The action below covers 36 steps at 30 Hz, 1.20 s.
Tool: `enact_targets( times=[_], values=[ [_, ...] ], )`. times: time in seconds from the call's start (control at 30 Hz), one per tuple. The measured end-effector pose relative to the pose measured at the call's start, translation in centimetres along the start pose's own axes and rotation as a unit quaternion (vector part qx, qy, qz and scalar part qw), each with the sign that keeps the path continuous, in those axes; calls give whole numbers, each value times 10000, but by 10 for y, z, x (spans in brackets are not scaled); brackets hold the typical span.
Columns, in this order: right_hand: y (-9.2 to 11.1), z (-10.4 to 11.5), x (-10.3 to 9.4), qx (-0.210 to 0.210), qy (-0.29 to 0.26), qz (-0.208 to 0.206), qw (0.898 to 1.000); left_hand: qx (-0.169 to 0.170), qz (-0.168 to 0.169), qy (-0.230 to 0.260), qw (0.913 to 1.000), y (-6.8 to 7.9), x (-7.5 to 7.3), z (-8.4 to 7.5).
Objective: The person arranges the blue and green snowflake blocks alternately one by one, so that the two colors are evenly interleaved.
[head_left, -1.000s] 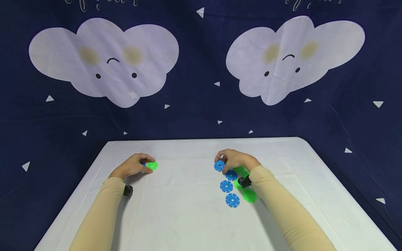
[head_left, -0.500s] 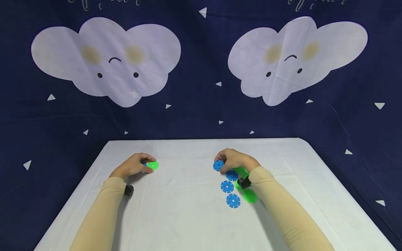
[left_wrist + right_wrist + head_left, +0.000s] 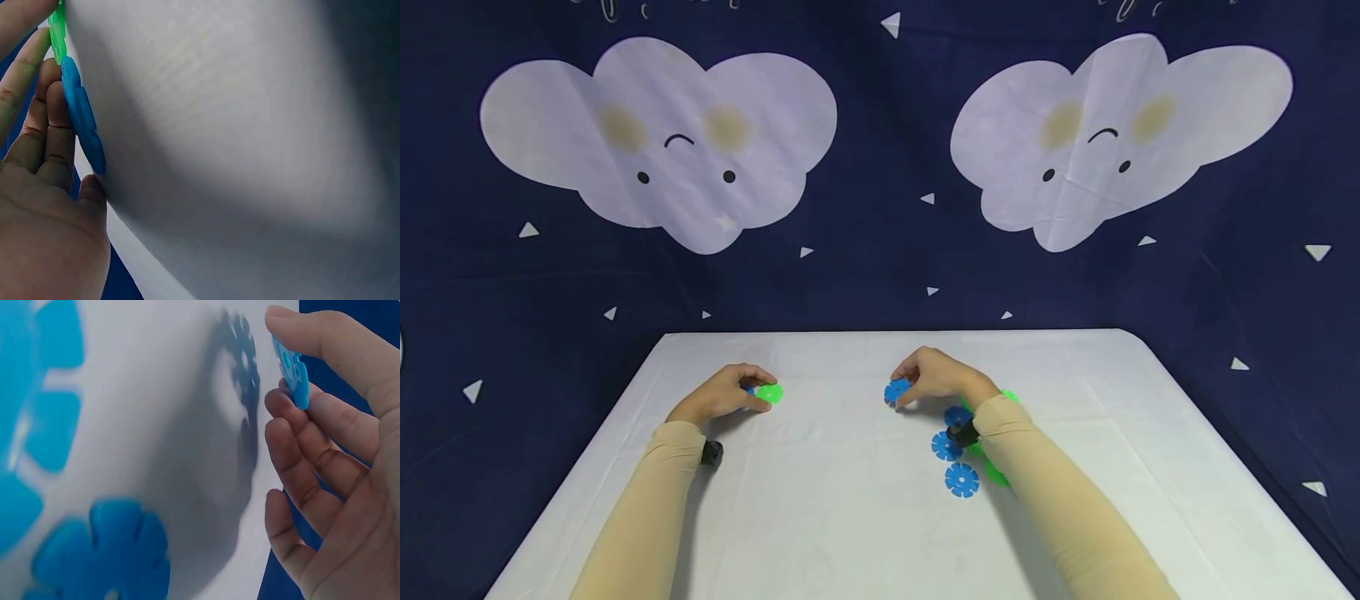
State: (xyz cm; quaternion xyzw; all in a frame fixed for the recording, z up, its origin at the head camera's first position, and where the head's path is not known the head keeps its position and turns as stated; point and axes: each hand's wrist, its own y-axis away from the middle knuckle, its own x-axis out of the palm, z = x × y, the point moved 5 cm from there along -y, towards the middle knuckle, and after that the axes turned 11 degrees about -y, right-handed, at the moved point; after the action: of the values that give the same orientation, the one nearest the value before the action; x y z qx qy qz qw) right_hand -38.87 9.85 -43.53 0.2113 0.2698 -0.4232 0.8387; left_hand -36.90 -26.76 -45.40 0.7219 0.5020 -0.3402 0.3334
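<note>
My left hand [image 3: 724, 393] pinches a green notched plastic disc [image 3: 769, 394] by its edges, at the left of the table. Joined to or touching it is a blue notched disc [image 3: 81, 119], mostly covered by the hand in the head view; I cannot tell whether their slots interlock. My right hand [image 3: 936, 375] holds another blue disc [image 3: 292, 365] between thumb and fingers. It is raised off the table, and its shadow falls on the white cloth. Below the right wrist lie several loose blue discs [image 3: 962, 480] and green discs [image 3: 996, 473], some hidden by the forearm.
A white-covered table [image 3: 842, 517] carries everything. Behind it hangs a dark blue cloth [image 3: 880, 167] with white clouds and triangles. Each wrist wears a small black camera, seen at the left [image 3: 712, 453] and right sleeve. White tabletop stretches between the hands.
My right hand has moved left with the blue disc, away from the loose discs and toward the left hand. The left hand keeps its hold, almost still.
</note>
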Motion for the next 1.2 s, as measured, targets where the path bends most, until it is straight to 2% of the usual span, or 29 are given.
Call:
enact_targets(
  times=[0.3, 0.63, 1.0, 1.2],
  values=[
    [-21, 20, 19, -239, -87, -236, 9994, 35, 9, 70, 10000, -1, 0, 0],
    [-50, 43, 56, -335, -80, -599, 9976, 8, -42, 47, 10000, -2, 0, 3],
    [-65, 60, 95, 27, -350, -743, 9966, -100, -98, -16, 9999, -3, 5, 7],
    [-71, 70, 107, 158, 18, -1181, 9929, -43, -67, -45, 10000, -5, 2, 5]
  ],
)
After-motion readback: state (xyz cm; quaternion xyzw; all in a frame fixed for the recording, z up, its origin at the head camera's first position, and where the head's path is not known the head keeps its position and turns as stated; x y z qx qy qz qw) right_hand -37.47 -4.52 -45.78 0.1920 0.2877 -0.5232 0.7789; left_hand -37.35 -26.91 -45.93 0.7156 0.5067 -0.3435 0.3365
